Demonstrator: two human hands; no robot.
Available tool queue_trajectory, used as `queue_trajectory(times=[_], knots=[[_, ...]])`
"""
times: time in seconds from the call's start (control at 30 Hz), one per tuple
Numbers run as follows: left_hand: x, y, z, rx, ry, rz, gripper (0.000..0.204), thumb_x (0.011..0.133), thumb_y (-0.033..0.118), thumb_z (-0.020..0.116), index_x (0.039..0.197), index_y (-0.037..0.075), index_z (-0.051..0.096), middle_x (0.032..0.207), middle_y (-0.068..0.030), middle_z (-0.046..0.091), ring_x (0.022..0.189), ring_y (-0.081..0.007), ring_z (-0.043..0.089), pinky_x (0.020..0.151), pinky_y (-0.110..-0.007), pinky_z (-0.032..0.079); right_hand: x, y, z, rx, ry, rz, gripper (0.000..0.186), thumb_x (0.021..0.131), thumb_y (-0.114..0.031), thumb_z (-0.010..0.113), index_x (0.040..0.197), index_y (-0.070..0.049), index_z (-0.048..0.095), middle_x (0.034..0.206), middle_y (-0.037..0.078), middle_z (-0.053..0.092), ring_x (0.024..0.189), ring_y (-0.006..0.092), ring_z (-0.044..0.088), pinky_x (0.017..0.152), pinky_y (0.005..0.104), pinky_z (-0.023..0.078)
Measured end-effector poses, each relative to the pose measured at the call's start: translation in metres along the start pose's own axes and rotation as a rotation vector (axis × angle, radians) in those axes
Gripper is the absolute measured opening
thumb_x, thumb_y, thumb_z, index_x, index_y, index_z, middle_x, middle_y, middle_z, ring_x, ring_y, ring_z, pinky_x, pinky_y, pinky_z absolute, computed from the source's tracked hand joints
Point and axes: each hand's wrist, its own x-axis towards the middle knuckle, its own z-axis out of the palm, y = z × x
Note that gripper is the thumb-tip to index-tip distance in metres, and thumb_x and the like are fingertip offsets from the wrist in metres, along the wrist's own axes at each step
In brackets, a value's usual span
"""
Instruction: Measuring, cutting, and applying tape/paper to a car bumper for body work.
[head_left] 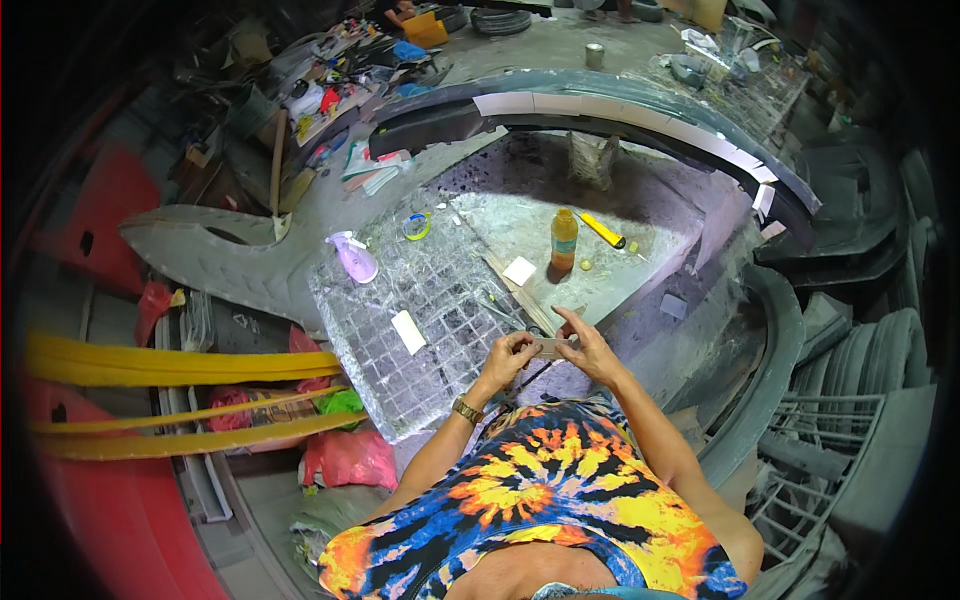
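Observation:
My left hand [509, 358] pinches one end of a small pale flat strip [548, 348], close in front of my body. At its other end my right hand [588, 347] grips the same strip between thumb and fingers, its index finger raised. Beyond my hands lie a white card [519, 270] and a dark thin tool that looks like scissors [505, 312]. A bottle of orange-brown liquid [563, 243] stands farther off, beside a yellow utility knife [603, 231]. Left of these lies another white rectangular piece [408, 332] on a gridded, plastic-covered board [400, 290].
A purple spray bottle [353, 258] and a roll of tape [416, 227] rest on the board's far part. A long curved dark panel [620, 105] arches across the back. Yellow strips [180, 365] jut in from the left. A metal rack [820, 440] stands at right.

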Motion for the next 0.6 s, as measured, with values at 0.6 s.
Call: queue_trajectory(times=[0.6], knots=[[0.255,0.044,-0.228,0.569,0.368,0.709,0.032,0.079,0.011,0.069,0.109,0.003,0.063,0.108,-0.0142,0.063,0.102,-0.0264,0.059,0.088,-0.035,0.046,-0.002,-0.005,0.095,0.235,0.499,0.337,0.070,0.080,-0.007,0.061,0.144,-0.008,0.036,0.092,0.005,0.055,0.085,0.0144,0.054,0.082,0.0297,0.046]])
